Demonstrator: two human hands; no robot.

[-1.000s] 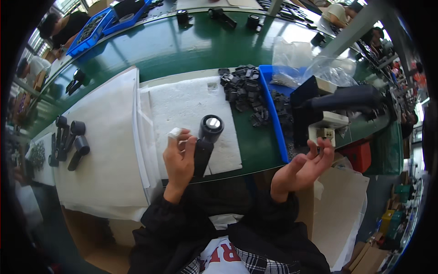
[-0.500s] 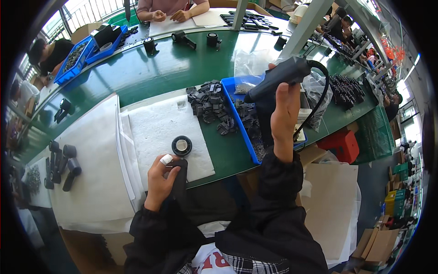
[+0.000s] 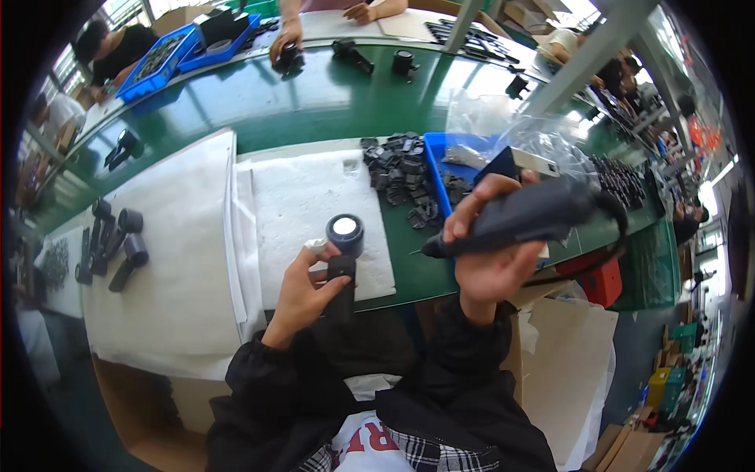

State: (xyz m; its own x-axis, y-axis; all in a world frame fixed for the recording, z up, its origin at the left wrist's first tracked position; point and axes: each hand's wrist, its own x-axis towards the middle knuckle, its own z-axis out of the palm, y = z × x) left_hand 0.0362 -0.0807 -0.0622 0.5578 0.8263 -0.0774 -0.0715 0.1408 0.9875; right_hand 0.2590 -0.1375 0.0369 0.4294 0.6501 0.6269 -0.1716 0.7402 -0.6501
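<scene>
My left hand [image 3: 308, 289] is closed around the handle of a black flashlight-like device [image 3: 341, 275]. Its round head with a pale disc faces up over a white foam sheet [image 3: 291, 185]. White wrapping covers one of my left fingertips. In my right hand [image 3: 495, 267] lies a black electric screwdriver [image 3: 528, 214], held nearly level, its thin bit pointing left and its cord looping off at the right. The bit is apart from the device. Small black plastic parts [image 3: 403, 175] are heaped just beyond, beside a blue bin [image 3: 437, 169] partly hidden by the screwdriver.
Several similar black devices [image 3: 118, 244] lie on paper sheets [image 3: 169, 283] at the left. Across the green bench [image 3: 314, 102], a co-worker's hand [image 3: 289, 38] touches another one. A grey post [image 3: 590, 59] rises at the right, above a red stool [image 3: 602, 283].
My right hand has come down and turned the screwdriver level, wrapping its fingers round it. My left hand has raised the device slightly. Across the bench a co-worker's hand has reached to a device.
</scene>
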